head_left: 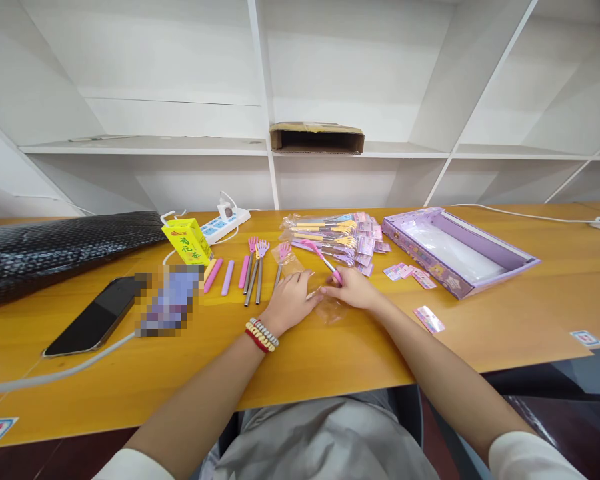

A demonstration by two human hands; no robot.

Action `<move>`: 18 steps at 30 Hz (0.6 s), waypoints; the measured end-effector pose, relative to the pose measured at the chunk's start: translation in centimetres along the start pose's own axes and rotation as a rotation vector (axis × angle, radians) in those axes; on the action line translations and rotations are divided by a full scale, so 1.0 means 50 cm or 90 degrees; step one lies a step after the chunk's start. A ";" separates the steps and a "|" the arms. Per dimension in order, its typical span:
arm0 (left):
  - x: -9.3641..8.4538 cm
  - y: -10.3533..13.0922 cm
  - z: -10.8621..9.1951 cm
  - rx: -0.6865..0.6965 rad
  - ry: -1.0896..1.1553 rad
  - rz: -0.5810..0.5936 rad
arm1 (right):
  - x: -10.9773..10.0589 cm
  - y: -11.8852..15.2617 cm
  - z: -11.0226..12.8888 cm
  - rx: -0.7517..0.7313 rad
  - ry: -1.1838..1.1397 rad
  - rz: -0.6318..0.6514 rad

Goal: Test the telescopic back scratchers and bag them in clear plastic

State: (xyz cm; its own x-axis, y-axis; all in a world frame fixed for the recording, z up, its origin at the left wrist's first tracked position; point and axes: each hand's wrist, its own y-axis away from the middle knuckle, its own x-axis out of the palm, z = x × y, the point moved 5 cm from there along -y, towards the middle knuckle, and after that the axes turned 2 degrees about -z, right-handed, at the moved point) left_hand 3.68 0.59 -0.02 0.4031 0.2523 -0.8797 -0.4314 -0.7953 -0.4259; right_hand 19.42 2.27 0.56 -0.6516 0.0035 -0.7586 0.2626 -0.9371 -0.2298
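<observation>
My right hand (pixel 354 288) is closed around the pink handle of a back scratcher (pixel 324 257), whose pink end points up and left. Beside it, my left hand (pixel 291 300) has its fingers on a clear plastic bag (pixel 330 311), with part of the film showing between the hands. Just beyond my left hand lies another pink-headed back scratcher (pixel 283 252). Several more with metal rods, among them a purple-headed one (pixel 261 250), lie to the left. Loose handle sleeves, including a purple one (pixel 227 278) and a pink one (pixel 243 272), lie beside them.
Bagged back scratchers (pixel 325 237) are piled at the back. A purple display box (pixel 460 293) and small printed cards (pixel 429 319) lie right. Leftward are a yellow carton (pixel 187 241), a power strip (pixel 225 227), a black phone (pixel 97 317), and a black wrapped roll (pixel 70 247).
</observation>
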 end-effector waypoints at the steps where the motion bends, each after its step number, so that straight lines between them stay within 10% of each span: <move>1: -0.001 0.000 -0.001 0.002 0.004 -0.004 | 0.003 0.001 0.003 -0.007 -0.021 0.021; 7: 0.004 0.002 -0.001 0.000 -0.005 0.009 | 0.022 0.007 0.012 -0.034 -0.107 0.135; 18: -0.020 -0.006 -0.001 -0.042 -0.129 -0.052 | 0.010 0.001 -0.009 0.021 0.132 0.069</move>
State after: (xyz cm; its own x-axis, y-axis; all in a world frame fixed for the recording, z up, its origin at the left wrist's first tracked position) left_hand 3.46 0.56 0.98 0.2607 0.4176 -0.8705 -0.3483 -0.8003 -0.4882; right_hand 19.43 2.37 -0.09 -0.4593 -0.0299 -0.8878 0.2983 -0.9466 -0.1225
